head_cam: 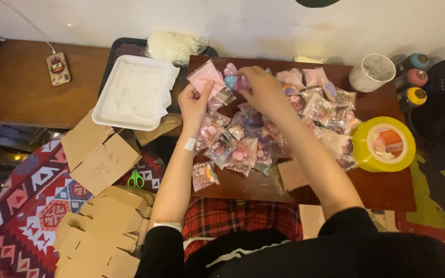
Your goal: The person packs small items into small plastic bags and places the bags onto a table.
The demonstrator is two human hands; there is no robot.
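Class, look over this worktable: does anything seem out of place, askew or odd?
The white tray hangs past the table edge, and small clear packets lie in a loose overlapping heap. The left hand pinches a pink packet; nothing looks spilled or damaged.

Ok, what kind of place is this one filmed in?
Probably a home craft or small-order packing spot, worked on from the floor. A low table is covered in small bags of trinkets, flat cardboard boxes lie on a patterned rug, and a big yellow tape roll sits nearby.
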